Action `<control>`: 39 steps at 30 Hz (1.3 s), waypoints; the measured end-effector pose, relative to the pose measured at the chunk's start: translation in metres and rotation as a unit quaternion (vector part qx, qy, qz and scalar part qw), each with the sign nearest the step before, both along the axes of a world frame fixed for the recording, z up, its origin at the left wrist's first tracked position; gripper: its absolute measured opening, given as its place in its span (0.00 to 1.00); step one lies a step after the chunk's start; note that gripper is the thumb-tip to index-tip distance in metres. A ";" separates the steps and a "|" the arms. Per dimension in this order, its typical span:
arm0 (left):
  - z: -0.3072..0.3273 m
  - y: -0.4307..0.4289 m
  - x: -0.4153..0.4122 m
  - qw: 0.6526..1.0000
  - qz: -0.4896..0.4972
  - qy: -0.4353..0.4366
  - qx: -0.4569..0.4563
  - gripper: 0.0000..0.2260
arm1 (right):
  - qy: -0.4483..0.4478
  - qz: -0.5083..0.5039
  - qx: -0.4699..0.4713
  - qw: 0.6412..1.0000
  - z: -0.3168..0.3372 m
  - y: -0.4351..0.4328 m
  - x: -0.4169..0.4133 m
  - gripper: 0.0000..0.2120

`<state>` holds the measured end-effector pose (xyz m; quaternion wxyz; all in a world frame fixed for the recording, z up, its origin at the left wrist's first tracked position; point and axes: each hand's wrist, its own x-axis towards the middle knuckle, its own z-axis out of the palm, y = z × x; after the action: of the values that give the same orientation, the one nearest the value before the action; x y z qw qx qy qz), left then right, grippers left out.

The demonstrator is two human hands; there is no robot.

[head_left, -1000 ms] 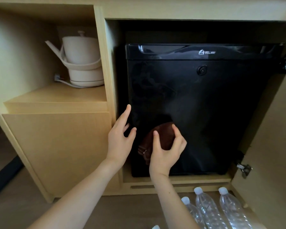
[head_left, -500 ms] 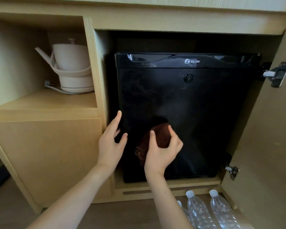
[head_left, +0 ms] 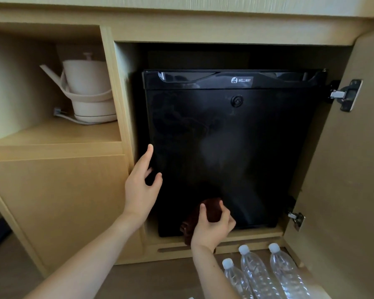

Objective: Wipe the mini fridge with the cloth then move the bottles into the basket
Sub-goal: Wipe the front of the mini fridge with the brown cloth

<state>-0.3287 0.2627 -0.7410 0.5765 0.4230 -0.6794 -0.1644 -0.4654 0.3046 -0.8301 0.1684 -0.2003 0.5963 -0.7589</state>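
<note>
Now, the wiping stage is clearly the one in hand: the right hand (head_left: 212, 228) presses a bunched dark reddish-brown cloth (head_left: 209, 209) low against the front of the glossy black box-shaped mini fridge (head_left: 235, 152), near the door's bottom edge and left of centre. The fingers (head_left: 203, 212) curl over the cloth, closed round it, with a loose tail of fabric hanging down to the left of the wrist. The left hand (head_left: 141, 188) is spread open and holds nothing, its fingertips resting on the fridge's left edge, I'd say to brace it.

As for progress, the door shows faint smeary marks higher up, so I'd judge the wipe is under way but not finished. The second half has not begun: three clear plastic water bottles with white caps (head_left: 259, 275) lie side by side on the floor, near and to the right, just in front of the cabinet's base. No basket is in view.

On surfaces: the fridge door is smooth, hard and mirror-like, the sort that shows every streak. The cloth looks soft and crumpled. The bottles are thin, ribbed and see-through, likely to roll if nudged. Around it all stands a pale matte wooden cabinet (head_left: 58, 201), its door swung open at the right on metal hinges (head_left: 347, 94), and a cream rounded electric kettle (head_left: 88, 91) sits on the left shelf.
</note>
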 end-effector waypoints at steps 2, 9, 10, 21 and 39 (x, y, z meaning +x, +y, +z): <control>0.001 0.001 0.000 1.000 -0.001 0.001 -0.001 0.38 | 0.018 -0.015 -0.062 0.998 0.026 -0.003 0.001 0.21; 0.021 -0.002 -0.019 0.990 0.078 -0.078 -0.087 0.36 | 0.114 -0.005 -0.196 0.974 0.124 -0.032 -0.012 0.23; 0.024 -0.003 -0.026 0.989 0.089 -0.076 -0.089 0.36 | 0.116 -0.003 -0.193 0.974 0.123 -0.036 -0.016 0.23; 0.028 -0.004 -0.039 0.991 0.099 -0.046 -0.070 0.37 | -0.010 -0.024 -0.078 0.997 0.052 -0.012 -0.020 0.21; 0.035 -0.006 -0.040 0.990 0.103 -0.057 -0.074 0.38 | -0.048 -0.046 -0.080 0.995 0.040 -0.019 -0.026 0.22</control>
<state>-0.3688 0.2570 -0.7059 0.5803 0.4558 -0.6743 -0.0291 -0.4909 0.2852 -0.7905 0.1452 -0.1488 0.5333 -0.8200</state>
